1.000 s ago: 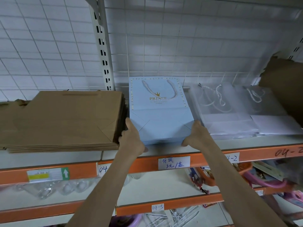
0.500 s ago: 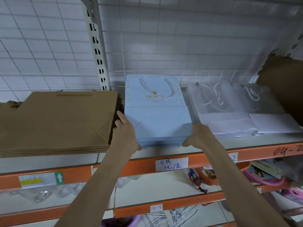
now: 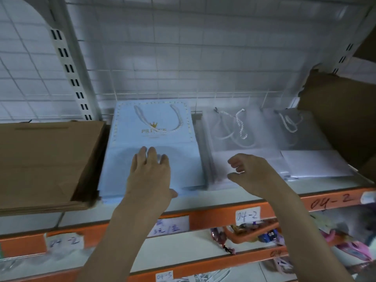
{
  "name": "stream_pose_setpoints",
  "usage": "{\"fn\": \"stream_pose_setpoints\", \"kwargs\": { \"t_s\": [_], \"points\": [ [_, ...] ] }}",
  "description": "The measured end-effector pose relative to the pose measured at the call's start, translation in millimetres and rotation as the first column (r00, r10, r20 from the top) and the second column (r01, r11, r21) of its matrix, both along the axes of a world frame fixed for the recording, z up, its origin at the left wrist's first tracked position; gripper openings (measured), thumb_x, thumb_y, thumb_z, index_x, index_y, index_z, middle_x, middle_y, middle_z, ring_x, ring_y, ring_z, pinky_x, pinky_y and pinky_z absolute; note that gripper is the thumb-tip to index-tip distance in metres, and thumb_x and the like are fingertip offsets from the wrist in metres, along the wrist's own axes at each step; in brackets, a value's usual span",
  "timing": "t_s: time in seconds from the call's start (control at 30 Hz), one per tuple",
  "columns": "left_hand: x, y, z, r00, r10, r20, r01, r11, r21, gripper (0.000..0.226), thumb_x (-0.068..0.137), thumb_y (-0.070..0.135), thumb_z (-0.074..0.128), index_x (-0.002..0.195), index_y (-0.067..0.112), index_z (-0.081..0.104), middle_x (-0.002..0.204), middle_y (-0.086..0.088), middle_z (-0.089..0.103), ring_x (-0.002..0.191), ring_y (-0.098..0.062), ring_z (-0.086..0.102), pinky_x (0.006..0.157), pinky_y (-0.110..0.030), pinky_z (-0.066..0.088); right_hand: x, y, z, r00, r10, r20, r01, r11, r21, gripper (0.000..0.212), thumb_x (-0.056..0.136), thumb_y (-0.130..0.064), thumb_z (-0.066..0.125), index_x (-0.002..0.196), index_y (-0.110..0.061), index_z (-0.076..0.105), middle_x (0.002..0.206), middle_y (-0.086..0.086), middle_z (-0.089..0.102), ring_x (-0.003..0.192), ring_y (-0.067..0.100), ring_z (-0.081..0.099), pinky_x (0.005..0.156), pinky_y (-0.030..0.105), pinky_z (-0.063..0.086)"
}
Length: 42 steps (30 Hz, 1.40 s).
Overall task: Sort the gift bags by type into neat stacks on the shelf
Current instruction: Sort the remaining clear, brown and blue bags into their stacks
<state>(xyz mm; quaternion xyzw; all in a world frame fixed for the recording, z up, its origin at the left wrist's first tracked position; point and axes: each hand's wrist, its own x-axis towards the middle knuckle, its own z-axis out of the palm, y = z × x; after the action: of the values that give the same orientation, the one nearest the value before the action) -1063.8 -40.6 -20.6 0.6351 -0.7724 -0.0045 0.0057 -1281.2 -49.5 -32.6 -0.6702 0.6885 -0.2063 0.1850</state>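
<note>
A stack of light blue gift bags [image 3: 152,127] with a gold crown print and white cord handles lies flat in the middle of the shelf [image 3: 329,186]. My left hand [image 3: 150,174] rests flat on top of it, fingers straight. My right hand [image 3: 250,174] hovers loosely curled over the near edge of a stack of clear frosted bags [image 3: 234,135], holding nothing. Left of the blue stack lies a stack of brown paper bags [image 3: 48,159]. A second stack of clear bags [image 3: 301,139] lies further right.
A white wire grid backs the shelf, with a slotted upright [image 3: 67,64] behind the brown stack. A brown cardboard box [image 3: 341,117] stands at the right end. Orange beams [image 3: 213,216] carry handwritten labels. Toys and small goods fill the lower shelf at the right.
Both hands have left the sides of the blue stack. The left now lies flat on top of it; the right has moved right, over the clear bags. The camera has come closer.
</note>
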Motion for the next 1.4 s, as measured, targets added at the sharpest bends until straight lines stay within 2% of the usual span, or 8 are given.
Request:
{"fn": "stream_pose_setpoints", "kwargs": {
  "t_s": [0.2,0.43,0.77,0.87,1.03,1.13,1.23,1.4],
  "points": [
    [-112,-13,-9,0.947,-0.138,-0.290,0.154,0.988,0.031,0.088,0.080,0.047,0.063,0.144,0.012,0.014,0.141,-0.007,0.032,0.130,-0.025,0.031,0.106,-0.035,0.031,-89,-13,1,0.985,-0.082,-0.149,0.085,0.996,0.014,0.062,0.080,-0.018,0.066,0.133,-0.007,0.037,0.131,0.013,0.043,0.119,0.029,0.041,0.080,0.024,0.031],
    [-156,-26,-31,0.942,0.200,-0.270,-0.128,0.956,0.263,0.122,0.073,0.048,0.071,0.143,0.019,-0.025,0.152,-0.024,-0.009,0.141,-0.042,-0.001,0.113,-0.046,0.014,-125,-31,-8,0.979,0.173,-0.110,-0.149,0.969,0.195,0.107,0.070,-0.023,0.076,0.146,-0.011,0.002,0.142,0.015,0.019,0.133,0.031,0.017,0.103,0.031,0.026],
    [-150,-27,-41,0.863,0.363,-0.351,-0.249,0.910,0.330,0.136,0.061,0.047,0.081,0.143,0.019,-0.023,0.154,-0.018,0.007,0.140,-0.031,0.018,0.110,-0.038,0.023,-118,-36,-26,0.966,0.256,0.045,-0.259,0.933,0.252,0.112,0.072,-0.002,0.067,0.143,-0.008,-0.020,0.148,0.009,0.000,0.137,0.029,0.021,0.098,0.030,0.037],
    [-150,-29,-43,0.839,0.385,-0.385,-0.272,0.909,0.316,0.141,0.056,0.044,0.084,0.144,0.017,-0.021,0.152,-0.018,0.016,0.138,-0.031,0.025,0.108,-0.038,0.027,-120,-34,-29,0.965,0.260,0.042,-0.263,0.943,0.204,0.109,0.073,-0.001,0.065,0.143,-0.003,-0.018,0.152,0.010,0.001,0.141,0.026,0.013,0.105,0.026,0.028],
    [-151,-30,-44,0.769,0.421,-0.481,-0.340,0.906,0.250,0.141,0.050,0.036,0.089,0.146,0.007,-0.011,0.145,-0.017,0.032,0.131,-0.032,0.036,0.103,-0.037,0.034,-119,-37,-35,0.968,0.234,0.096,-0.243,0.965,0.095,0.096,0.073,0.003,0.061,0.146,-0.003,-0.001,0.145,0.014,0.027,0.130,0.026,0.035,0.094,0.020,0.035],
    [-152,-30,-47,0.744,0.430,-0.512,-0.374,0.902,0.215,0.138,0.052,0.034,0.088,0.145,0.003,-0.009,0.147,-0.017,0.029,0.133,-0.031,0.033,0.104,-0.035,0.032,-119,-41,-36,0.972,0.206,0.114,-0.213,0.975,0.061,0.091,0.071,0.004,0.061,0.145,-0.003,0.009,0.122,0.011,0.051,0.107,0.025,0.051,0.068,0.012,0.033],
    [-152,-32,-49,0.726,0.451,-0.520,-0.398,0.891,0.218,0.139,0.051,0.033,0.089,0.145,0.001,-0.008,0.147,-0.018,0.029,0.133,-0.031,0.033,0.106,-0.038,0.033,-119,-44,-38,0.980,0.164,0.116,-0.171,0.984,0.057,0.074,0.068,0.007,0.063,0.133,0.001,0.028,0.085,-0.003,0.049,0.082,0.020,0.049,0.053,0.010,0.036],
    [-147,-34,-52,0.707,0.481,-0.518,-0.431,0.874,0.224,0.133,0.045,0.035,0.091,0.143,0.002,0.007,0.135,-0.017,0.044,0.121,-0.032,0.046,0.097,-0.043,0.044,-105,-51,-35,0.991,0.134,-0.020,-0.128,0.974,0.185,0.061,0.077,-0.003,0.066,0.127,0.008,0.032,0.118,0.016,0.054,0.108,0.028,0.056,0.068,0.019,0.036]
  ]
}}
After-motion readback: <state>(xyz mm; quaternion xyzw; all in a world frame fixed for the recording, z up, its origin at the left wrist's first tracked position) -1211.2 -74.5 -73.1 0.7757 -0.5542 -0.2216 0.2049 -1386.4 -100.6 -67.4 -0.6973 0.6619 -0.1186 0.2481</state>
